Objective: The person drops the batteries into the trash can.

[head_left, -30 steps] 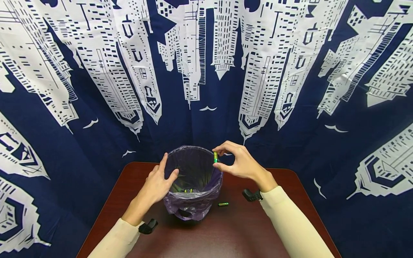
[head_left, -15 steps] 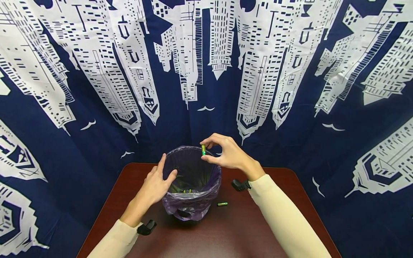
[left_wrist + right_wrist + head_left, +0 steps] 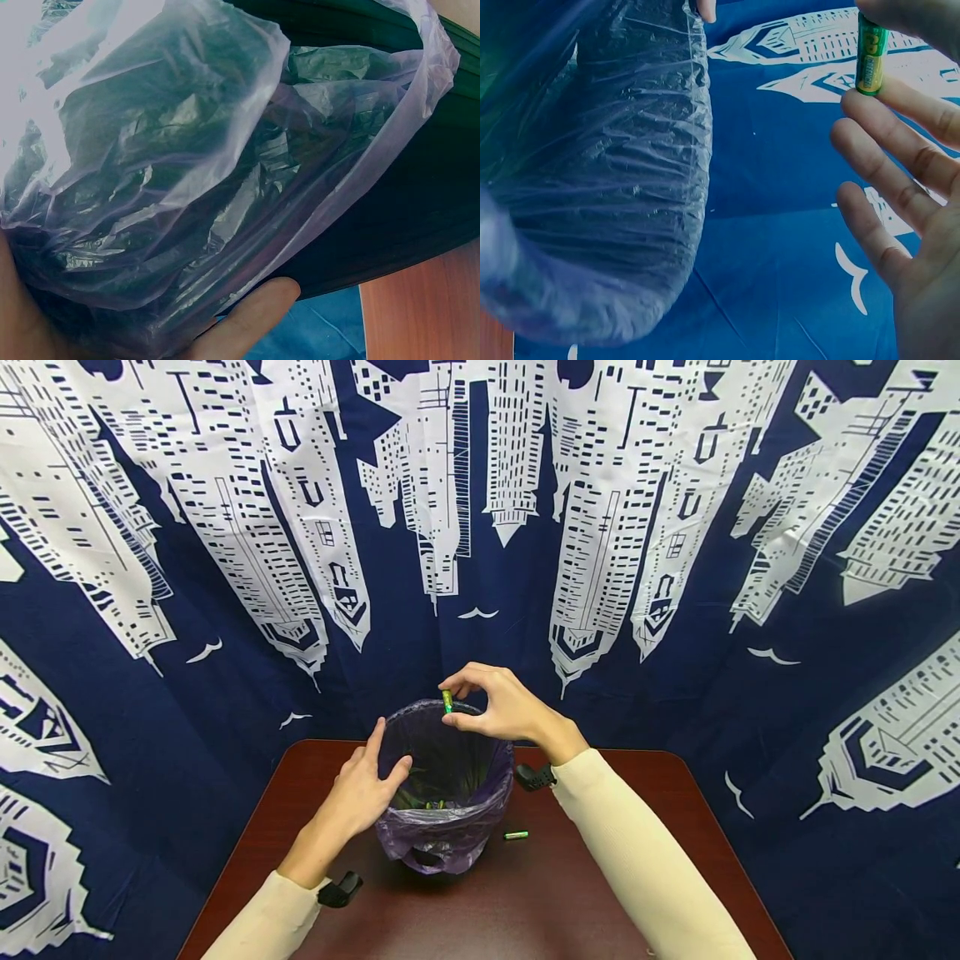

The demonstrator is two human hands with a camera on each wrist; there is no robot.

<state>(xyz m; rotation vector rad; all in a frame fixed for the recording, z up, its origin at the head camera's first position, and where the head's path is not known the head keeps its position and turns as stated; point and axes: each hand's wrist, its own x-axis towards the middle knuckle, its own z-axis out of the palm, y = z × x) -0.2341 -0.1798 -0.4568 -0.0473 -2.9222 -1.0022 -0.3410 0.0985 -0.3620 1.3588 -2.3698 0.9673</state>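
A dark trash bin (image 3: 390, 217) lined with a translucent purple bag (image 3: 468, 833) stands on the table. My left hand (image 3: 360, 789) holds the bin's left rim, thumb over the opening. Its other fingers are partly hidden; a fingertip (image 3: 274, 300) shows below the bin's wall in the left wrist view. My right hand (image 3: 506, 706) pinches a small green and yellow battery (image 3: 447, 702) upright between thumb and fingertips, above the bin's far rim. In the right wrist view, the battery (image 3: 871, 56) sits at the fingertips while the remaining fingers spread loosely. Several batteries (image 3: 435, 806) lie inside the bin.
One more green battery (image 3: 516, 836) lies on the reddish-brown table (image 3: 600, 877), to the right of the bin. A navy curtain (image 3: 465, 652) printed with white buildings hangs behind the table. A black strap device (image 3: 534, 777) is on each wrist.
My right hand has carried the pinched battery leftward and slightly up, from the bin's right rim to above its far rim. My left hand stays at the rim.
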